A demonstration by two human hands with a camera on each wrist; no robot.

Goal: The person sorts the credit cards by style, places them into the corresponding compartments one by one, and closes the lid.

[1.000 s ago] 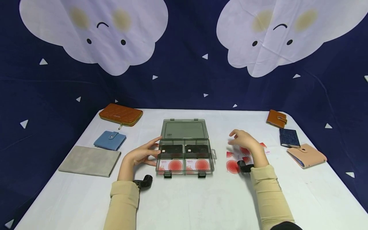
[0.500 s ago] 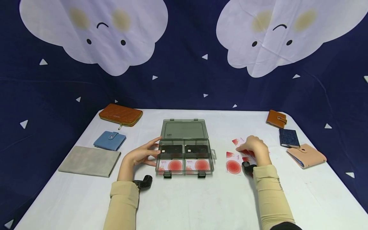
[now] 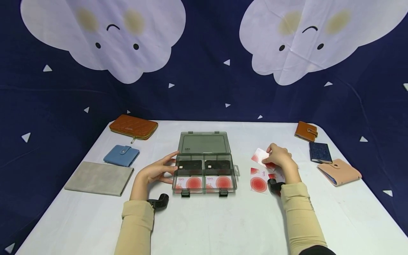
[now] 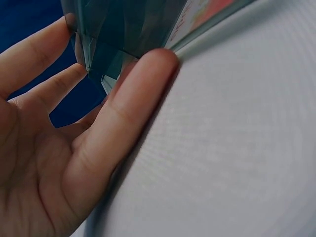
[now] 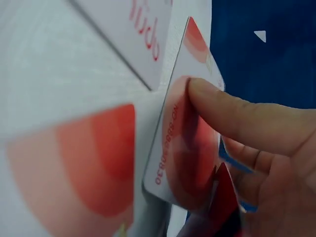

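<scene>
My left hand (image 3: 157,170) rests its spread, fairly straight fingers against the left side of a clear green divided plastic box (image 3: 204,144), whose lid lies back. In the left wrist view the thumb (image 4: 131,106) touches the box wall. Black cards (image 3: 190,165) lie in the rear compartments, red-and-white cards (image 3: 193,183) in the front ones. My right hand (image 3: 282,159) pinches a red-and-white card (image 3: 260,154), tilted up off the table; the right wrist view shows the thumb on the card's printed face (image 5: 173,133). More red-and-white cards (image 3: 259,180) lie under and beside that hand, partly hidden.
On the left lie a brown zip wallet (image 3: 134,126), a blue wallet (image 3: 122,155) and a grey pouch (image 3: 99,178). On the right lie a brown snap wallet (image 3: 306,131), a dark blue holder (image 3: 320,152) and a tan holder (image 3: 339,172). A dark blue curtain (image 3: 204,88) hangs behind.
My right hand has come down onto the loose cards from above, turned, and lifted one card up at an angle. The left hand and the box have stayed in place.
</scene>
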